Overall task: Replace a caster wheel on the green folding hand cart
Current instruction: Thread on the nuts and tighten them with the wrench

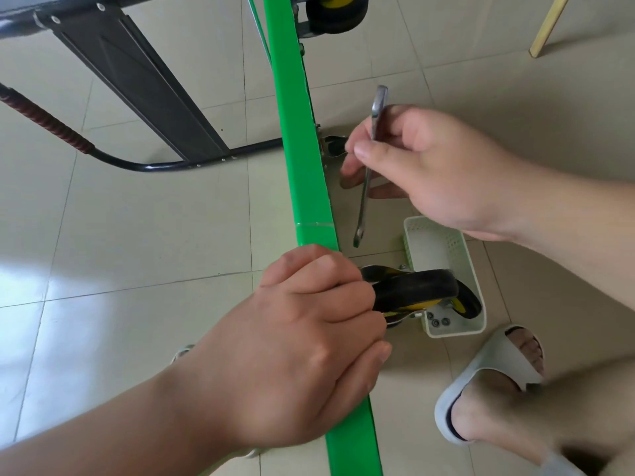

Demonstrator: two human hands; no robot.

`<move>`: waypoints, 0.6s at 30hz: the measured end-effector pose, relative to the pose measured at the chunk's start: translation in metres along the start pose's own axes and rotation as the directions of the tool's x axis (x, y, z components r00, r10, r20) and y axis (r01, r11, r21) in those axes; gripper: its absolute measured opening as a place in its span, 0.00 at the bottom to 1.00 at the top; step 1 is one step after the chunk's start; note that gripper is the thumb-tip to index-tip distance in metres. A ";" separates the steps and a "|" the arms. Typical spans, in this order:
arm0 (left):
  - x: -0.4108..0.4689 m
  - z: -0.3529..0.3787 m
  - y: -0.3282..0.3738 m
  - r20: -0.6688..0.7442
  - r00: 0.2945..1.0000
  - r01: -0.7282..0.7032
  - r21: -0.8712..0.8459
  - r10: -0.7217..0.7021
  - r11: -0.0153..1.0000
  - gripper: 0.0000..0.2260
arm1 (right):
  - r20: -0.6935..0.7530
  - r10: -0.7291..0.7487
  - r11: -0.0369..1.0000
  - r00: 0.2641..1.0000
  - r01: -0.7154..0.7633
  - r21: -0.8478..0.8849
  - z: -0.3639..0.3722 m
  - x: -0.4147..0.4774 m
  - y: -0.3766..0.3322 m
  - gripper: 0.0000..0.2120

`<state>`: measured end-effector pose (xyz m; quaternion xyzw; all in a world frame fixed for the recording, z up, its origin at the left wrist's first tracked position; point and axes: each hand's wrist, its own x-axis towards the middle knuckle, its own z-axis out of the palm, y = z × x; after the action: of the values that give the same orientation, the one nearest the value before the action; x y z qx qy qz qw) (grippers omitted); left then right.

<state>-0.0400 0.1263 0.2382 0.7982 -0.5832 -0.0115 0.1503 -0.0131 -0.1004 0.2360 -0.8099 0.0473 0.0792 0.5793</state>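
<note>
Floor (137, 252): tiled, pale.
Left hand (302, 341): clamped on green cart (302, 159).
Right hand (439, 173): pinched wrench (364, 201).
Progress: nuts (439, 322) loose; I judged bolting unfinished.

Head-worn — close, down onto cart (302, 166)

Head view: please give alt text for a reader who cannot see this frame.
A person's right hand holds a metal wrench beside the edge of the green cart, while the left hand grips that edge next to a black and yellow caster wheel. A white basket holding small fasteners sits on the tiled floor nearby.
</note>
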 end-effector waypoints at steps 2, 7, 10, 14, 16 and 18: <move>0.000 0.001 0.000 0.003 1.000 -0.002 0.000 0.002 1.000 0.18 | 0.057 -0.063 0.995 0.996 0.067 -0.072 -0.001 -0.004 -0.002 0.06; 0.001 0.001 -0.001 -0.002 1.000 -0.011 -0.005 0.011 1.000 0.18 | 0.124 -0.127 0.984 0.984 0.141 -0.108 -0.002 -0.011 -0.001 0.06; 0.002 0.001 0.000 -0.010 1.000 -0.009 -0.008 0.009 1.000 0.18 | 0.150 -0.136 0.980 0.979 0.155 -0.123 -0.002 -0.013 0.000 0.07; 0.002 0.001 0.000 -0.006 1.000 -0.009 -0.001 0.009 1.000 0.17 | 0.155 -0.140 0.977 0.978 0.162 -0.136 0.001 -0.013 0.002 0.06; 0.002 0.001 0.000 -0.007 1.000 -0.010 0.003 0.010 1.000 0.17 | 0.145 -0.147 0.975 0.978 0.168 -0.144 0.002 -0.014 0.003 0.05; 0.002 0.001 0.000 -0.009 1.000 -0.010 0.005 0.010 1.000 0.17 | 0.135 -0.152 0.976 0.979 0.170 -0.139 0.005 -0.015 0.004 0.05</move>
<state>-0.0393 0.1246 0.2372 0.7957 -0.5865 -0.0058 0.1511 -0.0288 -0.0977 0.2335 -0.8458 -0.0607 0.0853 0.5231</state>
